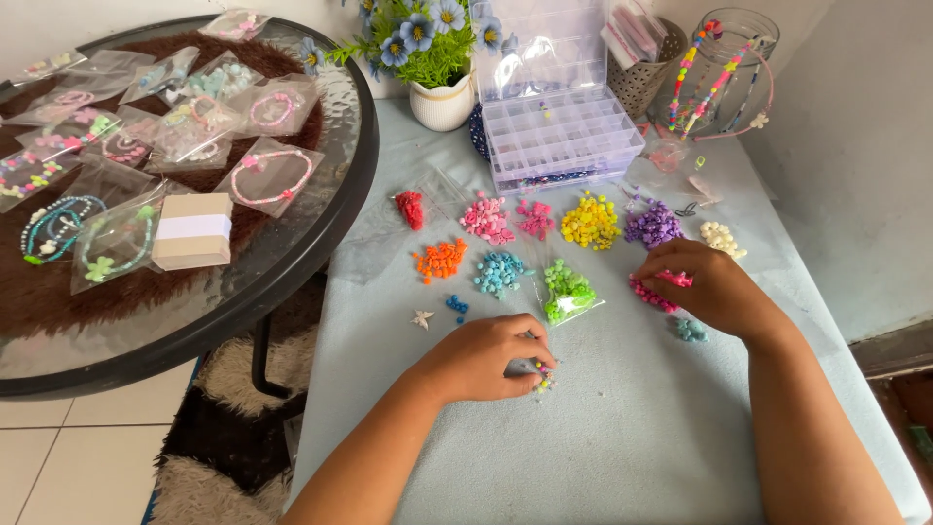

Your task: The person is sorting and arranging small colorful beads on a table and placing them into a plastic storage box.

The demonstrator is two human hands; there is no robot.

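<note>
We work at one pale blue felt-covered table, with one round glass table beside it on our left. On the glass lie more than a dozen clear flat bags, each holding a bead bracelet, and one small brown cardboard box wrapped in a white band. At the back of our table we count one stack of clear plastic compartment boxes, the top lid raised, one white pot of blue flowers, one metal mesh holder and one glass jar draped with bead strands.

Eleven small bead heaps sit in front of us: red, pale pink, pink, yellow, purple, cream, orange, light blue, green on a clear bag, hot pink and a few teal. A few dark blue beads and one white butterfly charm lie apart.

Our left hand rests on the felt, fingers pinched narrowly on a short beaded strand. Our right hand is curled, fingertips closed down into the hot pink heap; we cannot tell whether a bead is held.
</note>
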